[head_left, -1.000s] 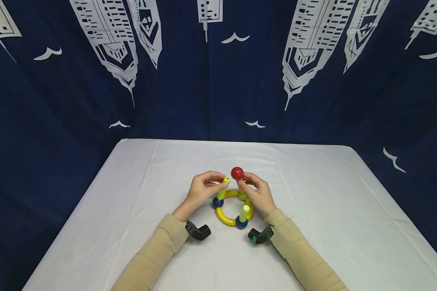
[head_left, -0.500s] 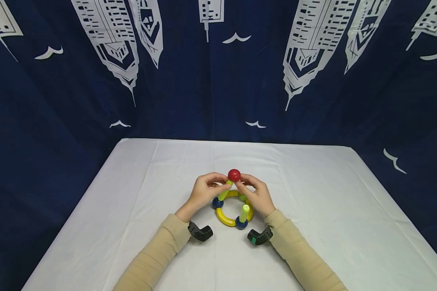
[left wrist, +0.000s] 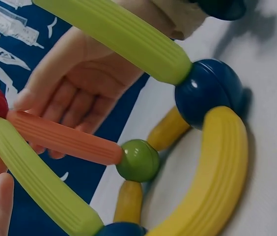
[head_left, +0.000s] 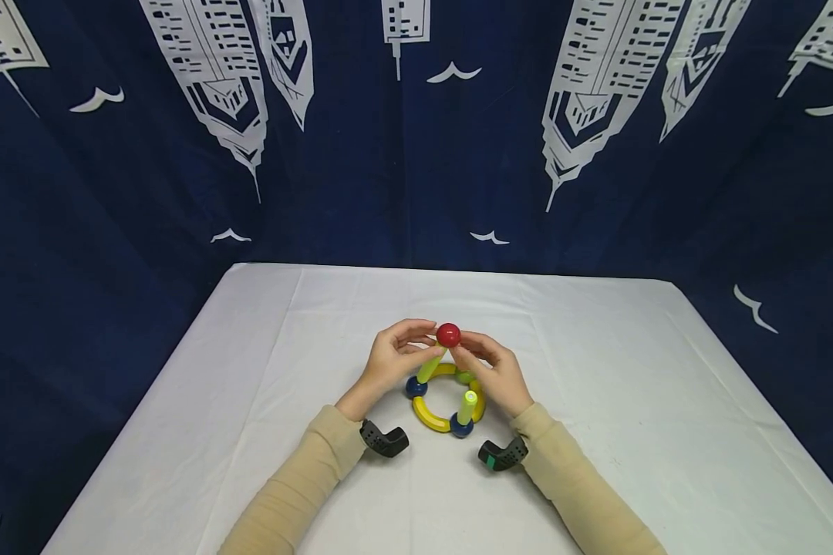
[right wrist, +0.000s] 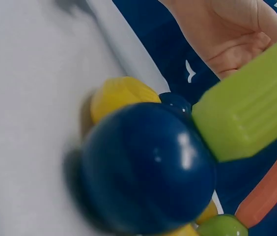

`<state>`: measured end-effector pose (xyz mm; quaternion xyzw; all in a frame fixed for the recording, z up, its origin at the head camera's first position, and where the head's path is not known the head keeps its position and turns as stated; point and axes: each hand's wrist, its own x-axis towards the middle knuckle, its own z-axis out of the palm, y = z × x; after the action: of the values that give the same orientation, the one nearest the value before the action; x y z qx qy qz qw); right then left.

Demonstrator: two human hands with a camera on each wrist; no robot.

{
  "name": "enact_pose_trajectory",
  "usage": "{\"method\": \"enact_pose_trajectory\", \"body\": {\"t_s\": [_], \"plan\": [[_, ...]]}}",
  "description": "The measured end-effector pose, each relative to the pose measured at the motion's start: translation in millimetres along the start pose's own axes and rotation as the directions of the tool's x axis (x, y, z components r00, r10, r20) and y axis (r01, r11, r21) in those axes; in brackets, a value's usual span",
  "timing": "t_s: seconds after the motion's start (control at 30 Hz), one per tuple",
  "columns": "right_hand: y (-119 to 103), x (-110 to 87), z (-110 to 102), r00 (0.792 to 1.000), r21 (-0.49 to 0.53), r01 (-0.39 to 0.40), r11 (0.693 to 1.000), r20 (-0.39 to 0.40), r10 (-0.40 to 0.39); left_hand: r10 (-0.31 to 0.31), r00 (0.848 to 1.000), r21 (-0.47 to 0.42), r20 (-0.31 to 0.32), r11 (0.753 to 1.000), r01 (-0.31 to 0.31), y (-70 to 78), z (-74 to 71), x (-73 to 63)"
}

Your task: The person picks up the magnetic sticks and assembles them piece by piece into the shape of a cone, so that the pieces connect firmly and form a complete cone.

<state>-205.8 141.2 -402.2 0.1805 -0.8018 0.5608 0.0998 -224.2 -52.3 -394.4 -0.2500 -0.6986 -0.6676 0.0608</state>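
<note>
A red ball (head_left: 448, 334) tops a toy frame of building sticks and balls. From it an orange stick (left wrist: 65, 137) slopes to a green ball (left wrist: 137, 160), and a yellow-green stick (head_left: 429, 367) to a blue ball (head_left: 416, 387). My left hand (head_left: 392, 358) has its thumb at the red ball, its forefinger raised beside it. On the other side, my right hand (head_left: 496, 374) pinches the orange stick just under the red ball. A second yellow-green stick (head_left: 467, 405) rises from the front blue ball (head_left: 461, 425), its upper end free.
Curved yellow sticks (left wrist: 227, 167) link the lower balls into a ring lying on the white tablecloth (head_left: 305, 347). A dark blue curtain (head_left: 403, 185) with white building prints hangs behind. Black cameras are strapped to both wrists.
The red ball has moved left onto the top of the left yellow-green stick. My left hand's fingers have shifted from that stick up to the ball, the forefinger lifting.
</note>
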Motion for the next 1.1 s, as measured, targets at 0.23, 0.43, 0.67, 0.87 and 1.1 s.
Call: {"method": "enact_pose_trajectory", "body": {"t_s": [0.23, 0.43, 0.67, 0.87, 1.1], "plan": [[18, -16.8, -1, 0.98, 0.18, -0.006, 0.984, -0.195, 0.041, 0.029, 1.0, 0.002, -0.002, 1.0, -0.029, 2.2, 1.8, 2.4], [39, -37.9, 5, 0.977, 0.281, 0.165, 0.945, -0.176, -0.119, 0.051, 0.999, 0.007, 0.006, 0.999, -0.051, 1.0, 2.9, 3.1], [43, -54.7, 16, 0.927, 0.24, 0.375, 0.895, -0.108, -0.36, 0.041, 0.999, -0.004, -0.008, 0.999, -0.041, -0.8, 4.6, 2.5], [43, -58.1, 21, 0.886, 0.166, 0.452, 0.876, -0.195, -0.421, 0.022, 1.0, -0.009, -0.014, 1.0, -0.023, -0.5, 4.9, 2.2], [41, -55.8, 23, 0.88, 0.087, 0.45, 0.889, -0.212, -0.425, 0.03, 1.0, -0.014, -0.002, 0.999, -0.031, 0.3, 5.1, 1.8]]}}
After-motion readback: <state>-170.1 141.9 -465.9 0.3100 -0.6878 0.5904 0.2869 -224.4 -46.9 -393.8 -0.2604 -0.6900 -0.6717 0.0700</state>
